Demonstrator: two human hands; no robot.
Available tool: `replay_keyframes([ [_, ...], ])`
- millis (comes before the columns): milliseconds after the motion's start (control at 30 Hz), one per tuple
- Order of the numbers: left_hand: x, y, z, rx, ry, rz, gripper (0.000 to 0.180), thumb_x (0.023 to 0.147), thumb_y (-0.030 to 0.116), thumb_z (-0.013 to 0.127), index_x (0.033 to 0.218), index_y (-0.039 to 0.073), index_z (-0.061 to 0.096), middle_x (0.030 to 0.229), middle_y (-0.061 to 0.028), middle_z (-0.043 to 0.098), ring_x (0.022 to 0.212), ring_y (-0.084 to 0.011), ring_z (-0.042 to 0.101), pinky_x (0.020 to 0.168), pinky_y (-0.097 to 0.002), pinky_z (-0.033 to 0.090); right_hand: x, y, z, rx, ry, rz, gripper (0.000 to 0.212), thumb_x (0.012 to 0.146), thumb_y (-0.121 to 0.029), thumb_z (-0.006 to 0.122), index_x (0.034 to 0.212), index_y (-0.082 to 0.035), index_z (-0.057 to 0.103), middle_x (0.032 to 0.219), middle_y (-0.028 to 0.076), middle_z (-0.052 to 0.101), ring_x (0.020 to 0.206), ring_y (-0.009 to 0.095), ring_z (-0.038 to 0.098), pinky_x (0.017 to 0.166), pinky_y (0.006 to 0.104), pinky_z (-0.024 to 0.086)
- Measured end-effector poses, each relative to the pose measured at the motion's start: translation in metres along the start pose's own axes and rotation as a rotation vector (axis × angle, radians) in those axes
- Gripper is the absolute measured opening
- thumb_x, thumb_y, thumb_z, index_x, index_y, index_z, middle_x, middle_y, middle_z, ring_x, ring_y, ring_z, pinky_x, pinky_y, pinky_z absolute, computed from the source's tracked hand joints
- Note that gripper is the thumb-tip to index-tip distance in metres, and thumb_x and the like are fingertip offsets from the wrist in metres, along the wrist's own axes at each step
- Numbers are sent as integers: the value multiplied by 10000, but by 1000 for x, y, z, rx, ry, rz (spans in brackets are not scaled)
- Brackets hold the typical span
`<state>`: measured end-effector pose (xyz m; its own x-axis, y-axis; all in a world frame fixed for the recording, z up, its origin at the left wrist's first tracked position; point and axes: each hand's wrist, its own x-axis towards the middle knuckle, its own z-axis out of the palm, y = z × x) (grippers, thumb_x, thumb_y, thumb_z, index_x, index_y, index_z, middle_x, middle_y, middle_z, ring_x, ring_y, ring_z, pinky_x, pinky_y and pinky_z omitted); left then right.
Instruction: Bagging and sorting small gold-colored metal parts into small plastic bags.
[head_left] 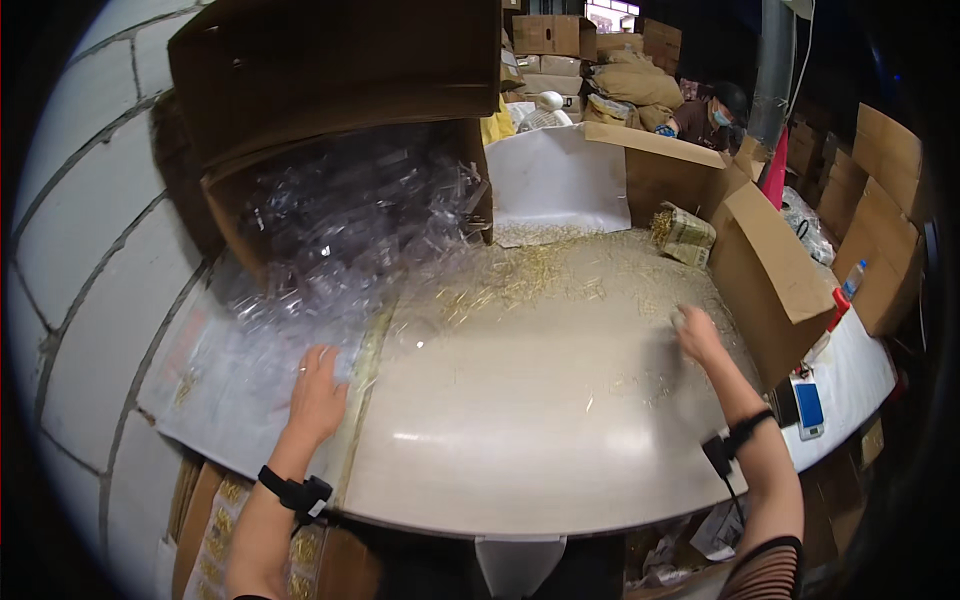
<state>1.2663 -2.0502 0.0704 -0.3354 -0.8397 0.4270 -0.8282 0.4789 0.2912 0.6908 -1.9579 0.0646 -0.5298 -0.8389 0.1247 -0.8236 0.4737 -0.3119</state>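
Observation:
My left hand is stretched over the left part of the table, its fingers extended and apart. Just beyond it lies a heap of clear plastic boxes or cases, spilling from a large cardboard box. Over the right part of the tabletop, my right hand has its fingers curled in. It is slightly blurred, and whatever it may hold is hidden. Thin gold-coloured metal pieces lie scattered along the far side, with a few loose ones left of my right hand.
A paper-wrapped bundle of gold pieces lies at the back right. Cardboard flaps wall the right side. Beyond stand a blue-topped device and a bottle. A white block wall borders the left; another person is at back right.

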Motion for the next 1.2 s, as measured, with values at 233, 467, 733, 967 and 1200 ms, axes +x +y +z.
replay_keyframes([
  [233, 5, -21, 33, 176, -240, -137, 579, 755, 11, 588, 1289, -41, 370, 1315, -230, 399, 1277, -408, 330, 1019, -450, 347, 158, -169, 77, 38, -281, 172, 697, 870, -578, 424, 1450, -226, 262, 1478, 171, 275, 1335, 449, 258, 1062, 604, 237],
  [467, 30, 29, 27, 241, -307, 228, 522, 739, -42, 544, 1246, 3, 431, 1235, -225, 447, 1225, -389, 398, 985, -465, 351, 83, -188, 98, -293, -381, -192, 611, 904, -574, 342, 1452, -337, 215, 1525, 128, 154, 1351, 519, 95, 1014, 695, 217],
  [733, 5, 14, 41, 102, -78, 72, 280, 756, -18, 536, 1036, -16, 526, 1034, -215, 521, 914, -401, 565, 756, -474, 477, -123, -123, 57, -235, -307, -463, 563, 951, -518, 258, 1464, -297, 195, 1516, 181, 150, 1366, 488, 103, 1081, 614, 131],
  [967, -22, 17, 31, -6, -86, -193, 164, 750, 50, 574, 887, -27, 529, 890, -207, 597, 863, -424, 557, 746, -452, 464, -183, -116, 46, -249, -213, -283, 559, 949, -502, 285, 1457, -274, 237, 1522, 170, 142, 1380, 454, 100, 1070, 633, 125],
  [1200, -73, 78, 7, -1075, -135, -695, 67, 811, 19, 550, 820, 26, 485, 756, -131, 616, 559, -212, 655, 404, -279, 499, -139, -136, 59, -531, -61, -267, 584, 953, -461, 295, 1431, -125, 300, 1505, 134, 228, 1371, 411, 193, 1049, 647, 171],
])
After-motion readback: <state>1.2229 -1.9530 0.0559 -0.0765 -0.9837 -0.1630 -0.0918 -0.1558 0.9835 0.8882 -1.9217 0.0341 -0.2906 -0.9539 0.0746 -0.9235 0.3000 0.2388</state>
